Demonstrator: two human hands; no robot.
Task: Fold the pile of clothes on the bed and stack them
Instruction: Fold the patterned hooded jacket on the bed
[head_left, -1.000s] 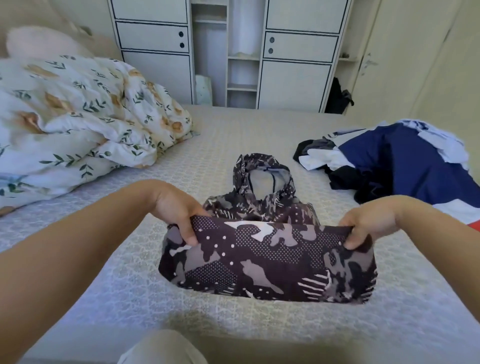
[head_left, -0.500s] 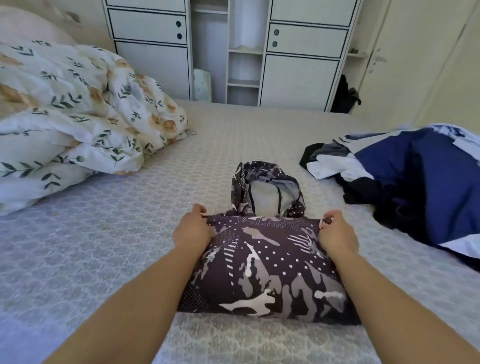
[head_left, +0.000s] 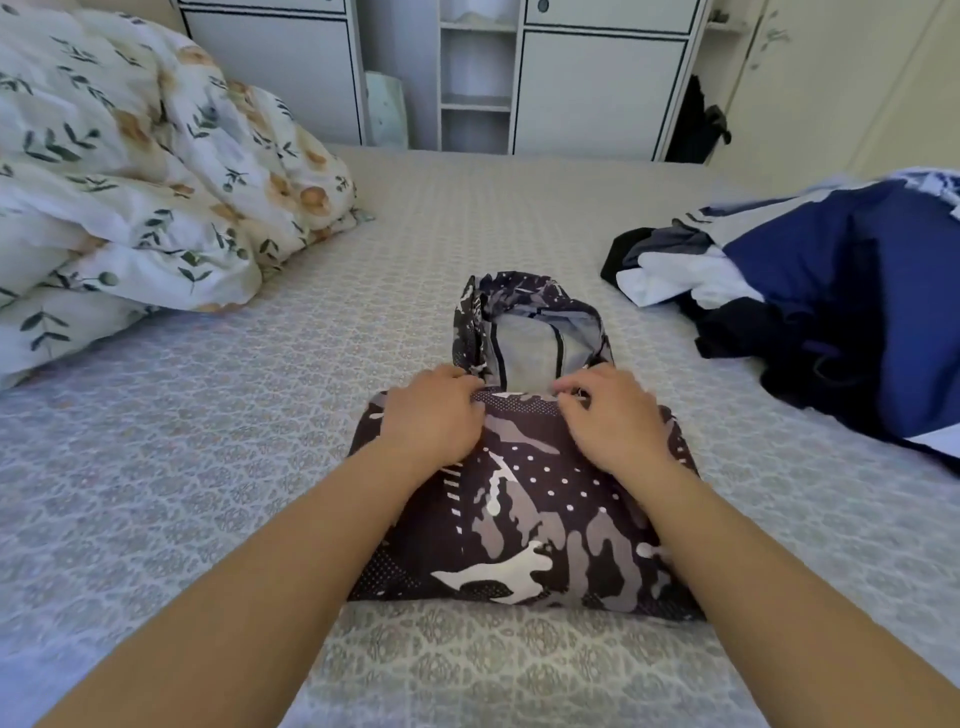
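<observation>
1. The task stood early, by my judgement: one garment, a camouflage hooded jacket (head_left: 524, 499), lay nearly folded on the bed (head_left: 156, 467), while the pile of clothes (head_left: 810, 312) sat unfolded well off to the right of both hands. No finished stack showed anywhere in view.

2. The jacket's body was doubled into a compact rectangle lying directly beneath the two forearms. Its hood (head_left: 530, 332) stuck out open just beyond the fingertips, its pale grey lining facing up. I judged that tucking or folding the hood was what remained for this piece.

3. The left hand (head_left: 431, 421) rested on the far edge of the folded body, fingers curled over that edge where the hood joins. It appeared to pinch the fabric there, though the fingertips were partly hidden.

4. The right hand (head_left: 613, 421) sat just beside the left, on the same far edge, fingers bent and gathered on the cloth; it too seemed to hold the fabric, not merely press it.

5. The jacket looked thin and soft, printed in dark brown, grey and white with dotted patches, and it lay fairly flat with a slight puff along its near edge.

6. A floral duvet (head_left: 156, 182) was bunched well to the left of the hands.
</observation>
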